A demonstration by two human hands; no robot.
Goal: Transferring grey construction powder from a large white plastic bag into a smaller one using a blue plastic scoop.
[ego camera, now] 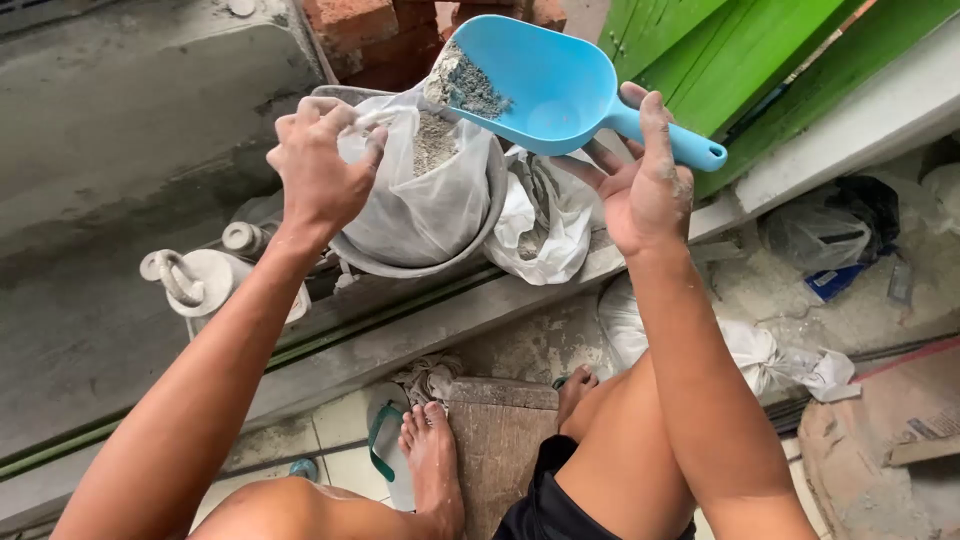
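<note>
Right hand [648,190] grasps the scoop [545,85], left hand [318,170] pinches the bag [425,195] open; tipping off-centre could spill powder [465,88].

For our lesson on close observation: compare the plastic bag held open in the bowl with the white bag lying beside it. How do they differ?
The bag in the bowl is clear, upright and held open by the left hand; the white bag beside it is opaque, crumpled and untouched. The bag in the bowl shows grey powder inside, under the blue scoop in the right hand; the white bag's contents are hidden. Both are dusty plastic.
</note>
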